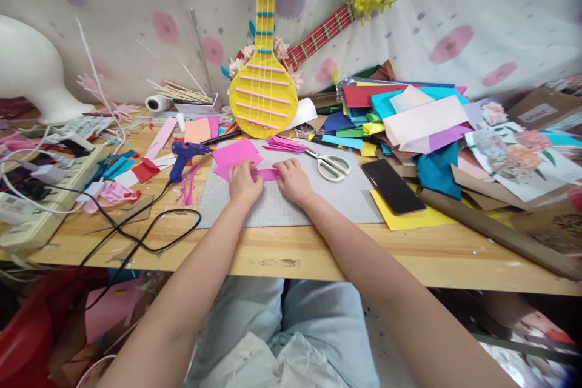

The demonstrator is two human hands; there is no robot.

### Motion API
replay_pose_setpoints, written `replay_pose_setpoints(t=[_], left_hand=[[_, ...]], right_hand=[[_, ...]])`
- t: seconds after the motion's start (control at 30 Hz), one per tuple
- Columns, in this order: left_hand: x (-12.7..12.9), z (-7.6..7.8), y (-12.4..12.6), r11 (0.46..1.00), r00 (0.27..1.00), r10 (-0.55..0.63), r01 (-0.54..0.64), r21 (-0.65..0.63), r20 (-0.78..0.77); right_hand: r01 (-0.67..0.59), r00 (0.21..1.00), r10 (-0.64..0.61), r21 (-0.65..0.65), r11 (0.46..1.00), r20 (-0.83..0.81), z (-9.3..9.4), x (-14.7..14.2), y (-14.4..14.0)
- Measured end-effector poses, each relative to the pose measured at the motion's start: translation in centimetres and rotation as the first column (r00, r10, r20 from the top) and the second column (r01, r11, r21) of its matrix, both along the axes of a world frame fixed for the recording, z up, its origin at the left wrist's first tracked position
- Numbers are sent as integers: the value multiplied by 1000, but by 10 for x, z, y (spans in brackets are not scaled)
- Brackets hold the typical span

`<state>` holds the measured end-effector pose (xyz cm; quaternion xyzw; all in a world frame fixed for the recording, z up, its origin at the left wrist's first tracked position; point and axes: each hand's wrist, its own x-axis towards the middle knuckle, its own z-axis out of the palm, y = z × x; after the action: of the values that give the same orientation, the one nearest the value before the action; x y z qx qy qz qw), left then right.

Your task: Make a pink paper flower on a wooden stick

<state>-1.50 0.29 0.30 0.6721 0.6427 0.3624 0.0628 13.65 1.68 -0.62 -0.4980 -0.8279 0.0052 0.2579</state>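
Note:
Between my two hands lies a narrow magenta paper strip (pixel 268 174), low over the grey cutting mat (pixel 291 212). My left hand (pixel 245 185) grips the strip's left end, and my right hand (pixel 293 180) has its fingers on the right end. Larger magenta paper sheets (pixel 236 154) rest just behind my left hand. A small stack of cut magenta paper pieces (pixel 285 144) sits behind my right hand. White-handled scissors (pixel 333 168) lie to the right, their blades pointing toward that stack.
A blue glue gun (pixel 185 157) with a black cord is at the left, near a power strip (pixel 50 206). On the right are a phone (pixel 393 187), a brown tube (pixel 495 233) and piled coloured paper (pixel 422 121). A yellow lute-shaped craft (pixel 264 100) stands at the back.

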Motion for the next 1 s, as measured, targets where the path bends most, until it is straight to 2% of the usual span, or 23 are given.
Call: replay_pose_setpoints(t=[0.13, 0.27, 0.4, 0.5, 0.57, 0.67, 0.73, 0.83, 1.0], left_hand=[[-1, 4, -2, 999, 998, -28, 26, 39, 49], [-6, 1, 1, 999, 968, -25, 18, 28, 251], [-10, -3, 6, 1000, 929, -18, 24, -13, 369], [-10, -4, 7, 994, 916, -85, 108, -36, 393], [-8, -4, 6, 982, 880, -149, 185, -38, 450], [-5, -6, 7, 960, 803, -216, 278, -30, 555], [-4, -7, 8, 962, 795, -211, 272, -24, 569], [-3, -6, 7, 985, 849, -145, 174, -9, 507], [-5, -4, 5, 994, 927, -83, 101, -30, 365]], right_hand=[[21, 999, -21, -4, 1000, -26, 4, 0, -2], [1, 995, -1, -1, 1000, -99, 7, 0, -3], [-67, 960, 106, 157, 985, -261, 12, 2, -4], [-89, 915, 194, 292, 952, -355, 14, 4, -2], [-68, 896, 207, 339, 938, -392, 15, 6, -1], [-21, 911, 140, 295, 955, -389, 17, 10, 0], [3, 941, 71, 218, 976, -331, 18, 11, -1], [-18, 980, 40, 117, 993, -193, 18, 10, -4], [-202, 978, 202, 14, 979, -48, 12, 8, -4]])
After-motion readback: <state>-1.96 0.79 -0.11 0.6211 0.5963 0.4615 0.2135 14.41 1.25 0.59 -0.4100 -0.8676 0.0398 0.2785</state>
